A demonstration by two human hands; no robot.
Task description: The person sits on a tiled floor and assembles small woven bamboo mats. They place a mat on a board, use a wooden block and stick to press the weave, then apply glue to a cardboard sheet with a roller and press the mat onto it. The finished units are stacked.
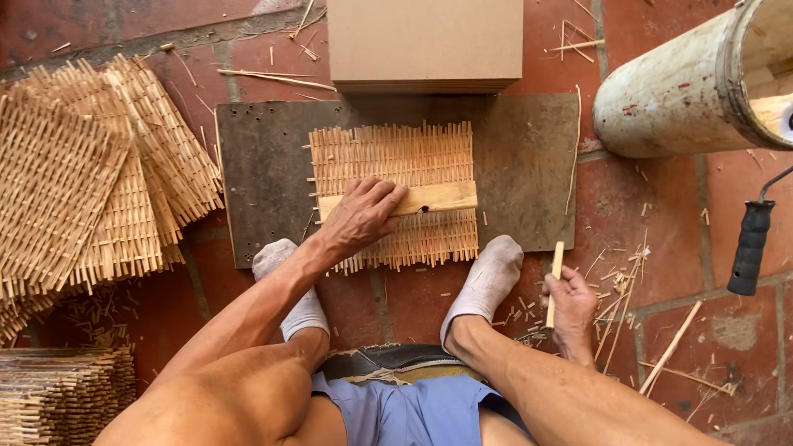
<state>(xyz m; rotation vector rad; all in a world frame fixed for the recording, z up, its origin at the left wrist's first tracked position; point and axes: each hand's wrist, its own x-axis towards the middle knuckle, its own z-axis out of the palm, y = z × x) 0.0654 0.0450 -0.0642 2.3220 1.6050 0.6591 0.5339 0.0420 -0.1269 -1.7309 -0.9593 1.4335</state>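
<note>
Fingers [382, 196] of left hand [361, 216] press wooden slat [434, 198] across woven mat [395, 157].

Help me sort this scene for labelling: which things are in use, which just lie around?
In use: left hand pressing wooden bar on woven mat, board beneath; right hand holding stick.

Lying about: stacked mats, white bucket, cardboard box, black handle.

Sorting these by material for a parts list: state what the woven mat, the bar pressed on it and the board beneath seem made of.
Woven mat: thin pale splints, likely bamboo, unfinished. Bar under the left hand: bare light wood, grain visible. Board: dark, stained flat sheet, possibly plywood or metal; unclear.
</note>
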